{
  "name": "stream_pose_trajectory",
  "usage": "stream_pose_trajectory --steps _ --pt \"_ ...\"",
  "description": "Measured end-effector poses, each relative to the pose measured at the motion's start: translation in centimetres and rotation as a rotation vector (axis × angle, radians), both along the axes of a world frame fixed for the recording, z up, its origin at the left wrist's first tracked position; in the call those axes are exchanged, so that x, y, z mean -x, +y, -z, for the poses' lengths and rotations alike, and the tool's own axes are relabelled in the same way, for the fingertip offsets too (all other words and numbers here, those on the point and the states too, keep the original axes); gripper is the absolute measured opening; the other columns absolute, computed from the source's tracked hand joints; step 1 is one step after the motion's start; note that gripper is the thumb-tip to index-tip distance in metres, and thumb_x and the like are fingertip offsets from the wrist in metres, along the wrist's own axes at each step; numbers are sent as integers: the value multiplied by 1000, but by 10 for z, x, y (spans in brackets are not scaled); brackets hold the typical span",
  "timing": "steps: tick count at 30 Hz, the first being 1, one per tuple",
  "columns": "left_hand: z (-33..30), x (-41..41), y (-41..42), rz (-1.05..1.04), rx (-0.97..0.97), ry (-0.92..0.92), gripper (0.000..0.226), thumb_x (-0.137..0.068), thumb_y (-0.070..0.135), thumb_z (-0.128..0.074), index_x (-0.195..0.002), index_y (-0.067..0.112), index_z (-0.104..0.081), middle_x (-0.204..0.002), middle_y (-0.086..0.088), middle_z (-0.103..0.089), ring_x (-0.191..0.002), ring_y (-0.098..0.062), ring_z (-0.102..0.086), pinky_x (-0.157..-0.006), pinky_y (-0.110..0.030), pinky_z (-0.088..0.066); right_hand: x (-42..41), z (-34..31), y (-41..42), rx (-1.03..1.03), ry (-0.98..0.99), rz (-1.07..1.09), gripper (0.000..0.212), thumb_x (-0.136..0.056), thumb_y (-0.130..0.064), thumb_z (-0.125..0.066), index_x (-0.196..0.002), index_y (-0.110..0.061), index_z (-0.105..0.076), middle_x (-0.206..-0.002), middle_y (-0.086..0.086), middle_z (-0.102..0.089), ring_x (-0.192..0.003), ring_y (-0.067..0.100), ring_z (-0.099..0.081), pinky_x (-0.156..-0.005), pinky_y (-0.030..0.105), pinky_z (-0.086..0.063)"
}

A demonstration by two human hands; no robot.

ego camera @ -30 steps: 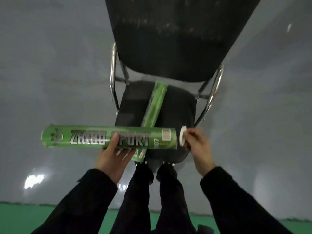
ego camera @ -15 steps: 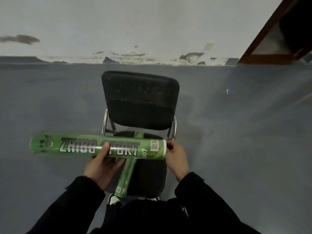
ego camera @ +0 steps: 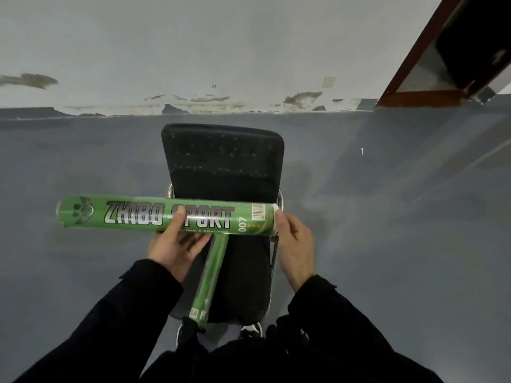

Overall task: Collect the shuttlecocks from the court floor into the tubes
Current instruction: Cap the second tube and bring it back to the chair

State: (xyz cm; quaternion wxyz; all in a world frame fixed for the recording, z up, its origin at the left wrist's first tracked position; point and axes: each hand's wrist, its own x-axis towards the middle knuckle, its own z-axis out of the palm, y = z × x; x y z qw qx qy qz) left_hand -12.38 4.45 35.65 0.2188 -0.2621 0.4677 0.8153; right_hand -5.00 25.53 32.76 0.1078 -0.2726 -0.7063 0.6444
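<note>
I hold a green shuttlecock tube [ego camera: 132, 215] level across the view, above a black chair. My left hand [ego camera: 174, 244] grips it from below near the middle, thumb over the lettering. My right hand [ego camera: 294, 244] is on the tube's right end, fingers around the white cap [ego camera: 275, 219] that sits on that end. A second green tube [ego camera: 211, 275] lies lengthwise on the chair seat [ego camera: 249, 272], its near end sticking past the seat's front edge. No shuttlecocks show on the floor.
The black chair with chrome frame stands before me, backrest [ego camera: 224, 158] toward the wall. Grey floor [ego camera: 387, 230] surrounds it. A stained white wall [ego camera: 221, 51] runs behind, with a brown door frame [ego camera: 414, 64] at the upper right. My shoes [ego camera: 251, 328] are under the seat's front.
The white cap, held just off the tube's right end a second ago, now sits on that end under my right hand. My view has lifted, showing the wall and whole chair.
</note>
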Motion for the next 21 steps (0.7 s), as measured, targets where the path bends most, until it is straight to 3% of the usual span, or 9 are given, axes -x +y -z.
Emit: stream_pose_trajectory --steps 4,13,18,21 --pt "1 -5 0 3 33 26 64 -83 39 -76 -140 15 -60 -121 -12 -76 -106 -24 -76 -79 -34 -64 -7 5 -5 -62 -19 12 30 -104 -37 -49 -121 -23 -71 -106 -9 -74 -102 6 -69 -91 34 -59" --pt "7 -15 -4 -65 -25 11 56 -81 41 -75 -132 18 -63 -104 -7 -81 -99 -22 -78 -75 -34 -65 -8 3 -19 -283 58 -72 37 -106 -44 -39 -110 -26 -71 -103 -14 -71 -100 5 -66 -88 39 -58" --pt "10 -17 -16 -94 -22 15 26 -94 37 -70 -115 22 -67 -93 -2 -82 -91 -20 -79 -73 -35 -65 -5 -2 -17 -453 70 -210 36 -107 -37 -40 -124 -21 -69 -115 -7 -71 -108 5 -63 -95 30 -55" --pt "10 -18 -23 -85 -3 18 25 -96 37 -69 -115 21 -67 -93 -2 -82 -88 -18 -80 -72 -35 -65 -6 -1 -12 -600 54 -297 37 -107 -34 -44 -129 -16 -68 -124 -3 -70 -115 9 -61 -101 29 -51"
